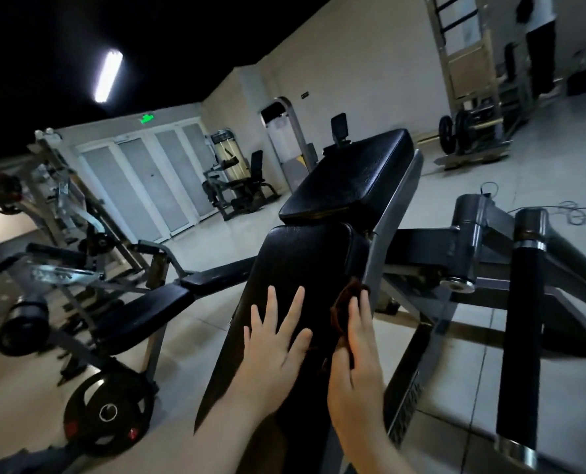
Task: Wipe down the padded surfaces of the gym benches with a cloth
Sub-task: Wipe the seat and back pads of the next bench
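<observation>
Across the centre of the view, the long pad point(284, 268) of an inclined bench is shown: black vinyl over padding, carried on a steel frame point(387, 213). It is judged heavy, fixed and smooth, so it is to be wiped in place, not lifted. Beyond its far end a shorter upper pad point(349, 176) is seen, separated by a narrow gap. On the long pad the left hand point(271, 350) is laid flat, fingers straight and spread, with nothing held. Just beside it, at the pad's right edge, the right hand point(356, 371) is closed on the cloth point(344, 299) — a small, dark brown rag, apparently bunched between thumb and fingers and pressed against the pad's side. The two hands are set apart, with bare vinyl between them. The cloth is judged light, limp and easily crumpled — it is best gathered into the palm, so that a broad face is presented to the vinyl. Some sliding is to be expected on so slick a surface.
</observation>
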Demonstrator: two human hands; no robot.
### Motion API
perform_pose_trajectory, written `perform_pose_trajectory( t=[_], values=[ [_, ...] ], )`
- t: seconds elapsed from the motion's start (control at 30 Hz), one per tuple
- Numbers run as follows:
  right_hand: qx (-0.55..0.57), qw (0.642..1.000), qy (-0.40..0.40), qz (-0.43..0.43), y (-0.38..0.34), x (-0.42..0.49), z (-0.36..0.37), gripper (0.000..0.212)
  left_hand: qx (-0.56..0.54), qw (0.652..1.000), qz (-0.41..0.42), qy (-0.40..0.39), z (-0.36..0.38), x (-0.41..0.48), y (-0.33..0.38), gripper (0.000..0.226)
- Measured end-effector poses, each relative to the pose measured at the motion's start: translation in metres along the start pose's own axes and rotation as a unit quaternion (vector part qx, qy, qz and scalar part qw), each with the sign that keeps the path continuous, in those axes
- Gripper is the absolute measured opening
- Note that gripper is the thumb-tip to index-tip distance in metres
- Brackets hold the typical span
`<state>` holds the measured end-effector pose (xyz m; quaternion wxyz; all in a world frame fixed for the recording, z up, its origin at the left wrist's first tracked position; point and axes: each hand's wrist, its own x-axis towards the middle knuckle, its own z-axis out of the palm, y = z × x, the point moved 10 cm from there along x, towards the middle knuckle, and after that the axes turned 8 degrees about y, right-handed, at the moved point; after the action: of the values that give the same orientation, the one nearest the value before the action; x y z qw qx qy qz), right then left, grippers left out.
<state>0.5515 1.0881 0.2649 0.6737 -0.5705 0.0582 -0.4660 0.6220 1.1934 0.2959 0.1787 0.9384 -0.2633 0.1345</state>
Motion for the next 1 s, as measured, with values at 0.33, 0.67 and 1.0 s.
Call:
perform_pose_trajectory(
  t=[0.33, 0.67, 1.0],
  values=[
    [0.008, 0.999, 0.022, -0.025, -0.001, 0.027, 0.004, 0.063, -0.033, 0.994, 0.012, 0.104, -0.001, 0.005, -0.006, 0.059],
    [0.050, 0.997, 0.042, -0.033, -0.026, 0.020, -0.014, 0.057, -0.036, 0.994, 0.018, 0.104, 0.000, 0.004, -0.009, 0.059],
    [-0.001, 0.999, 0.046, -0.026, -0.006, 0.004, 0.004, 0.061, -0.036, 0.992, 0.024, 0.117, 0.000, 0.005, -0.006, 0.065]
  ],
)
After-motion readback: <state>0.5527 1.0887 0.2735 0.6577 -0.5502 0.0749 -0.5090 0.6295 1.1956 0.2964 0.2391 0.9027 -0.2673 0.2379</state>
